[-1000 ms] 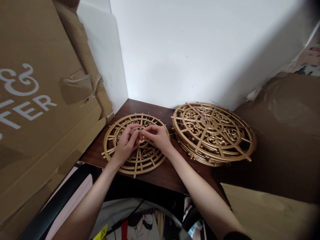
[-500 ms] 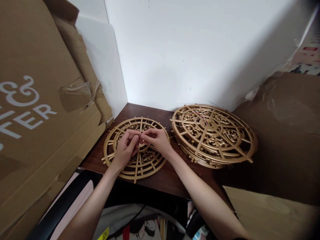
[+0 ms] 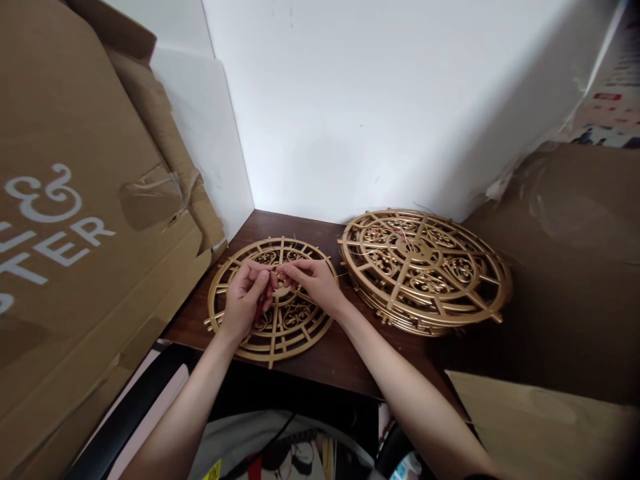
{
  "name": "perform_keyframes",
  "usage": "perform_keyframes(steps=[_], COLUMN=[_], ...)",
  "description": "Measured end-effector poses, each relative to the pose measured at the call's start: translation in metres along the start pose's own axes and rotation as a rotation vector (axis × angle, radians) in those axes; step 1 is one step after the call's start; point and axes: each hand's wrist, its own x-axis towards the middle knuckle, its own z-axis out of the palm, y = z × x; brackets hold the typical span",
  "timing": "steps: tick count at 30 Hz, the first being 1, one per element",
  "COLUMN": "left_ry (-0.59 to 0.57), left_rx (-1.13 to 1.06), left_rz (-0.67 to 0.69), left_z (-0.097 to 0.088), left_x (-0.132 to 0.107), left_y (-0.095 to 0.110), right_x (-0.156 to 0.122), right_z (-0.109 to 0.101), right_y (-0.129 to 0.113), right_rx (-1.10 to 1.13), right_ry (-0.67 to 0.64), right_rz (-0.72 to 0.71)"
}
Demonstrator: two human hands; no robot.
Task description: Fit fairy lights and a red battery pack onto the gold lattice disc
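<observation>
A flat gold openwork disc [image 3: 280, 333] lies on the dark wooden table [image 3: 330, 357] near its front left. Both of my hands hover over the disc's middle, fingertips meeting. My left hand [image 3: 245, 300] has its fingers curled in a pinch, with a bit of red showing under them. My right hand [image 3: 315, 280] pinches toward the left hand; a thin wire seems to run between the fingers, too fine to name surely. A stack of several like gold discs [image 3: 425, 267] with thin coloured wires on top sits to the right.
A big brown cardboard box [image 3: 75, 220] with white lettering leans at the left. Brown cardboard [image 3: 565, 267] stands at the right and another sheet [image 3: 540, 420] at the front right. White walls close off the back. Dark clutter lies below the table's front edge.
My hands stay pinched together over the disc's middle, with small finger shifts. The view has tilted slightly, so everything sits a little lower and further left.
</observation>
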Motion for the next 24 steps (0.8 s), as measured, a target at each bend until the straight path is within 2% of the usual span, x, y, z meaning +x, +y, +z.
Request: perform_keyframes(steps=[7,15,20,24], left_ry=[0.026,0.141,0.223,0.279], left_rx=[-0.057,-0.178,-0.216,-0.260], left_rz=[-0.022,-0.050,-0.048,-0.097], left_z=[-0.001,-0.004,-0.007,-0.011], left_x=[0.000,0.004,0.008,0.010], left_y=[0.003,0.006,0.006,0.004], right_x=[0.000,-0.002,-0.004,-0.004], right_z=[-0.008,-0.014,-0.013,-0.009], right_y=[-0.001,-0.020,-0.028,-0.028], right_rx=[-0.140,-0.392,-0.107,0.141], right_ry=[0.037,0.151,0.091,0.040], right_rz=[-0.021,-0.176,-0.113,-0.052])
